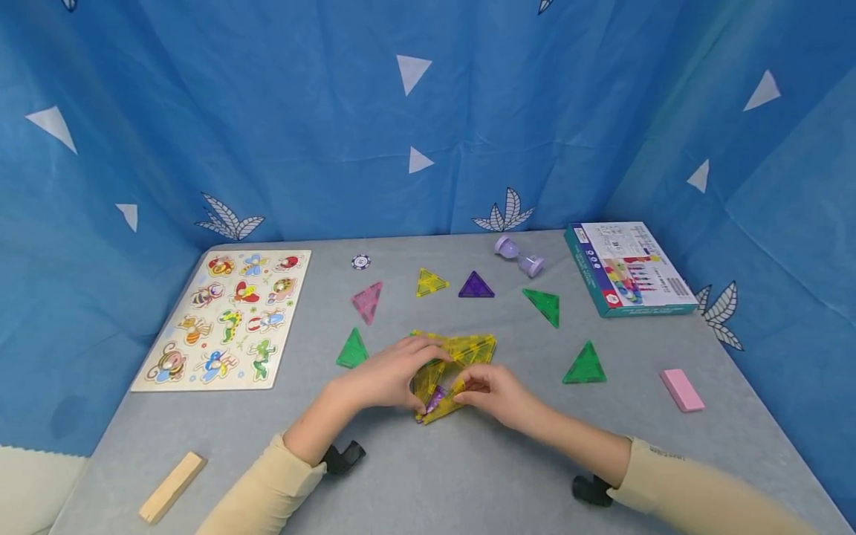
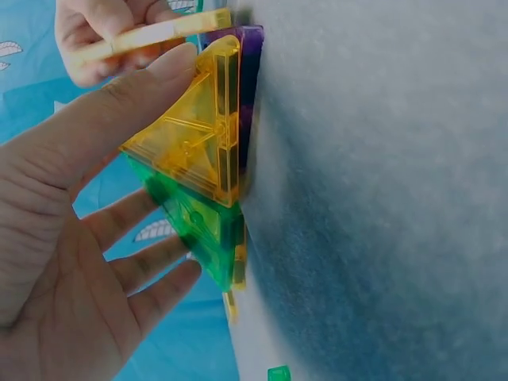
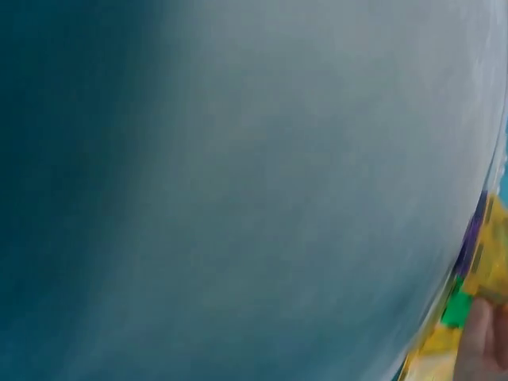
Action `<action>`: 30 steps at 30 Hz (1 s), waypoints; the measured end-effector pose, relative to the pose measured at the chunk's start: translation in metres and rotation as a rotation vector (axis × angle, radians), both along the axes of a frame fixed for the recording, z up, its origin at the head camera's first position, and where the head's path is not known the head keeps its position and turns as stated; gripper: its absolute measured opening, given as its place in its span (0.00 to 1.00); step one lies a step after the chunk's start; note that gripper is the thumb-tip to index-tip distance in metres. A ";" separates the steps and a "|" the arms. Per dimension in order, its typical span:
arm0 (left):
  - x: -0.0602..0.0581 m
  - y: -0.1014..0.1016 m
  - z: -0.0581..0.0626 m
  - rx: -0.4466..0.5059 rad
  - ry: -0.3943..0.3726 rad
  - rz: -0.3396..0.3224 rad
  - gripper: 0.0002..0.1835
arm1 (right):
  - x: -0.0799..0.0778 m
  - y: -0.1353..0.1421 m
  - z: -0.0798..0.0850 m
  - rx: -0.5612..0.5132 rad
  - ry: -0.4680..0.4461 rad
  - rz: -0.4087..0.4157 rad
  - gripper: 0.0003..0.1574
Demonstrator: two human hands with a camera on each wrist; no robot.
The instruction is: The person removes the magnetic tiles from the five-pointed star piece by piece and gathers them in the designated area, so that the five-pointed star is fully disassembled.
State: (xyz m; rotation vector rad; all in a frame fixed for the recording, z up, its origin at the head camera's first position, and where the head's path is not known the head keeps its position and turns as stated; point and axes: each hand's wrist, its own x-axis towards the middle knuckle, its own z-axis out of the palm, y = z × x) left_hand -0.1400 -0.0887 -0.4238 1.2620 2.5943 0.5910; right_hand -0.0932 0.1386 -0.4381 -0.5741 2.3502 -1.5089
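Observation:
My left hand (image 1: 391,374) is at a cluster of see-through magnetic tiles in mid-table. In the left wrist view, its thumb lies on a standing yellow triangle tile (image 2: 186,143), the index finger is hidden behind, and the other fingers are spread. A green tile (image 2: 198,222) and a purple tile (image 2: 252,87) adjoin the yellow one. With thumb and fingertips, my right hand (image 1: 501,395) pinches another yellow triangle tile (image 2: 151,36) at the cluster's right side. More yellow tiles (image 1: 478,347) form the cluster's back. Only fingers (image 3: 479,341) of the right hand show in the right wrist view.
Loose triangle tiles lie around: green (image 1: 352,349), pink (image 1: 368,302), yellow (image 1: 430,282), purple (image 1: 476,285) and green (image 1: 585,364). Farther out are an insect puzzle board (image 1: 224,319), hourglass (image 1: 519,256), poker chip (image 1: 361,261), game box (image 1: 631,267), pink block (image 1: 682,390) and wooden block (image 1: 172,488).

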 end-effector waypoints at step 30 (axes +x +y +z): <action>0.000 -0.004 -0.004 0.012 -0.107 0.040 0.40 | -0.113 0.101 0.001 -0.126 -0.533 -0.409 0.25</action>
